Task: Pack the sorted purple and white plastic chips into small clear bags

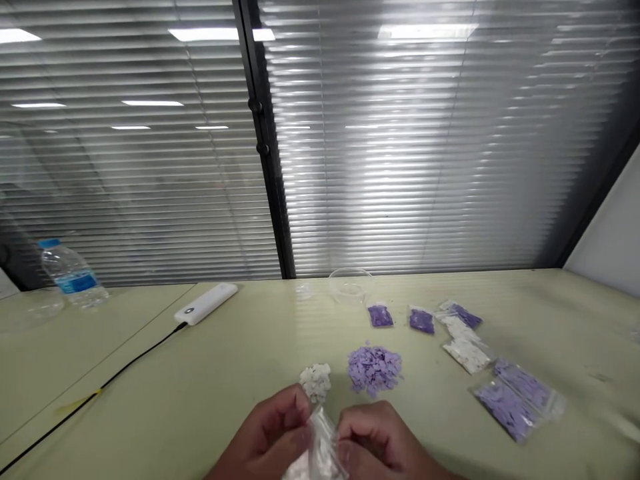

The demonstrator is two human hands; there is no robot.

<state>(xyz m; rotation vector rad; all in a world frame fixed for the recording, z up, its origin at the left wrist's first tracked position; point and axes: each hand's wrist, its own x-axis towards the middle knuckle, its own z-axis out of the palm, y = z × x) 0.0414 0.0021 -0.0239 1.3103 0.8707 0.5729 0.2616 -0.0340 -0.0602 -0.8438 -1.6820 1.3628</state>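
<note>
Low in the head view, a clear plastic bag (324, 445) is pinched between my two hands. My left hand (275, 433) grips its left edge, with thumb and fingers closed together. On the other edge, my right hand (377, 440) holds it in the same closed way. Something whitish shows in the lower part of the bag, which the frame cuts off. Just beyond my left fingers lies a small pile of white flakes (315, 381). A larger pile of light purple flakes (375, 369) spreads on the table beyond my right hand.
Small bags of dark purple flakes (381, 316), white flakes (467, 355) and lilac flakes (506, 407) lie to the right. A clear round bowl (351, 272) stands at the back. Leftward are a white device (207, 304) with a black cable (135, 360) and a water bottle (75, 277).
</note>
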